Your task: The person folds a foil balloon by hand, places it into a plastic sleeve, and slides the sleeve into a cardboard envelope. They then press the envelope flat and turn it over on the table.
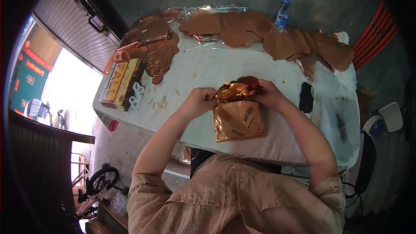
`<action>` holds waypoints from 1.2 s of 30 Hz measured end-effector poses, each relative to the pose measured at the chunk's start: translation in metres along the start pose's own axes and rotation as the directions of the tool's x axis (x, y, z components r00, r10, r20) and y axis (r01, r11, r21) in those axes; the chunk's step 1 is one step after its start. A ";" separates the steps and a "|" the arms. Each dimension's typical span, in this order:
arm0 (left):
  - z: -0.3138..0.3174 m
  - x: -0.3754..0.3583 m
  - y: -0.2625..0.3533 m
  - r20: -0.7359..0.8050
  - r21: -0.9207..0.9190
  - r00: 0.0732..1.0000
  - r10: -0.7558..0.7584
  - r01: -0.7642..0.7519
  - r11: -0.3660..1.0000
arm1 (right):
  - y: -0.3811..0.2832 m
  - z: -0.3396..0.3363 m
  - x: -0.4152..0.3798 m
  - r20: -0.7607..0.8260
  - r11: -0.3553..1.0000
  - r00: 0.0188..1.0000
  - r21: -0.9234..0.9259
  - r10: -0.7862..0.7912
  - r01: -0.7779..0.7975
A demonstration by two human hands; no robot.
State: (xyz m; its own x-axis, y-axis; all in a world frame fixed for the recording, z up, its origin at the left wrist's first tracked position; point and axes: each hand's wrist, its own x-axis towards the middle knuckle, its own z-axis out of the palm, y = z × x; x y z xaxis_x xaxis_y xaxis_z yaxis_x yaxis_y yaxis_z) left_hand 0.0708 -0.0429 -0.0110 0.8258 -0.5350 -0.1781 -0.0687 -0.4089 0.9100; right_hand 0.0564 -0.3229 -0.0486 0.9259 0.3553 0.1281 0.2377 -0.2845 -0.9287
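A shiny copper-coloured foil piece (pixel 239 123), folded into a flat square, lies on the table's near side in front of me. Crumpled foil (pixel 234 92) rises from its top edge, with a darker reddish part at the right. My left hand (pixel 204 99) is closed on the left end of this crumpled part, fingers pinched together. At the other end, my right hand (pixel 269 95) grips the foil with its fingers curled; part of them is hidden behind it.
Flat copper foil shapes (pixel 229 26) spread along the table's (pixel 208 63) far edge. A bottle (pixel 282 14) stands among them. At left are a printed box (pixel 121 83), white rings (pixel 136 93) and small yellowish strips (pixel 160 104). A black object (pixel 306 97) lies right of my hands.
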 end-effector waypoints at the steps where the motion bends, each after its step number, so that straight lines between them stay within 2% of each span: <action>1: 0.001 -0.002 -0.002 0.004 -0.006 1.000 -0.005 0.005 1.000 | -0.004 0.001 -0.003 -0.033 0.971 0.991 -0.205 -0.128 0.119; 2: 0.001 -0.003 -0.004 -0.025 0.143 0.990 0.138 -0.133 0.981 | -0.010 -0.002 -0.008 -0.032 0.973 0.992 -0.204 -0.121 0.112; 3: 0.001 -0.005 -0.005 -0.032 0.291 0.959 0.282 -0.261 0.920 | -0.021 -0.005 -0.013 0.057 0.832 0.965 -0.495 -0.257 0.251; 4: 0.003 -0.005 -0.007 -0.028 0.286 0.961 0.276 -0.257 0.923 | -0.025 -0.005 -0.017 0.184 0.589 0.918 -0.719 -0.352 0.370; 5: 0.005 -0.006 -0.008 -0.031 0.371 0.900 0.435 -0.394 0.841 | -0.023 -0.004 -0.018 0.182 0.594 0.920 -0.717 -0.346 0.365; 6: 0.006 -0.006 -0.009 -0.020 0.452 0.812 0.583 -0.512 0.730 | -0.022 -0.002 -0.019 0.217 0.502 0.884 -0.755 -0.414 0.421; 7: 0.006 -0.008 -0.008 -0.018 0.448 0.815 0.579 -0.512 0.733 | -0.021 0.000 -0.020 0.258 0.402 0.841 -0.786 -0.475 0.469; 8: 0.005 -0.010 -0.007 0.007 0.520 0.807 0.591 -0.508 0.687 | -0.021 0.000 -0.019 0.257 0.406 0.843 -0.786 -0.472 0.467; 10: 0.005 -0.011 -0.005 0.035 0.585 0.800 0.599 -0.502 0.637 | -0.022 -0.001 -0.018 0.335 0.293 0.776 -0.788 -0.534 0.542; 13: 0.007 -0.012 0.003 -0.025 0.584 0.788 0.615 -0.488 0.649 | -0.017 -0.002 -0.015 0.354 0.247 0.773 -0.806 -0.527 0.538; 15: 0.009 -0.015 0.010 -0.082 0.271 0.935 0.346 -0.313 0.910 | -0.020 -0.002 -0.015 0.373 0.239 0.766 -0.798 -0.523 0.553; 16: 0.008 -0.014 0.009 -0.082 0.270 0.935 0.345 -0.312 0.911 | -0.023 -0.002 -0.015 0.389 0.232 0.762 -0.793 -0.517 0.563; 18: 0.007 -0.011 0.007 0.017 0.536 0.757 0.654 -0.559 0.633 | -0.024 -0.002 -0.016 0.397 0.222 0.762 -0.795 -0.512 0.564; 19: 0.007 -0.012 0.008 0.019 0.533 0.758 0.653 -0.560 0.634 | -0.025 -0.002 -0.016 0.407 0.209 0.759 -0.797 -0.509 0.567; 21: 0.007 -0.019 0.013 0.210 0.670 0.658 0.723 -0.636 0.383 | -0.027 -0.001 -0.016 0.416 0.202 0.748 -0.790 -0.517 0.579; 25: 0.017 -0.027 0.021 0.242 0.614 0.602 0.761 -0.702 0.361 | -0.028 0.001 -0.016 0.446 0.137 0.742 -0.806 -0.501 0.576; 27: 0.021 -0.030 0.015 0.244 0.572 0.646 0.723 -0.698 0.431 | -0.028 0.002 -0.017 0.432 0.156 0.748 -0.806 -0.504 0.571; 29: 0.022 -0.029 0.010 0.241 0.596 0.643 0.726 -0.689 0.412 | -0.027 0.003 -0.017 0.422 0.172 0.751 -0.805 -0.508 0.568; 31: 0.020 -0.028 0.011 0.241 0.621 0.637 0.732 -0.681 0.388 | -0.025 0.002 -0.015 0.355 0.294 0.778 -0.780 -0.519 0.553; 32: 0.020 -0.028 0.013 0.169 0.574 0.690 0.704 -0.649 0.499 | -0.024 0.000 -0.014 0.355 0.292 0.777 -0.781 -0.520 0.553; 33: 0.020 -0.027 0.014 0.100 0.514 0.742 0.663 -0.609 0.603 | -0.025 -0.004 -0.013 0.283 0.480 0.860 -0.734 -0.426 0.480; 34: 0.019 -0.025 0.015 0.100 0.516 0.741 0.664 -0.609 0.603 | -0.026 -0.006 -0.011 0.225 0.646 0.924 -0.664 -0.310 0.378; 35: 0.018 -0.020 0.016 -0.016 0.430 0.827 0.562 -0.502 0.751 | -0.023 -0.005 -0.008 0.226 0.645 0.923 -0.663 -0.312 0.380; 36: 0.017 -0.015 0.017 -0.117 0.320 0.893 0.434 -0.380 0.868 | -0.019 -0.002 -0.004 0.100 0.853 0.975 -0.473 -0.196 0.220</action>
State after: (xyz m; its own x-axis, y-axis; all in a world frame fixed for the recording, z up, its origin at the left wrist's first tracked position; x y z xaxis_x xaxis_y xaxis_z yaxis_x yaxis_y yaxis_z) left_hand 0.0475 -0.0540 0.0014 0.7733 -0.5693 0.2792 -0.5524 -0.3887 0.7374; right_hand 0.0485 -0.3210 -0.0304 0.8271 0.4915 0.2726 0.5456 -0.5858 -0.5992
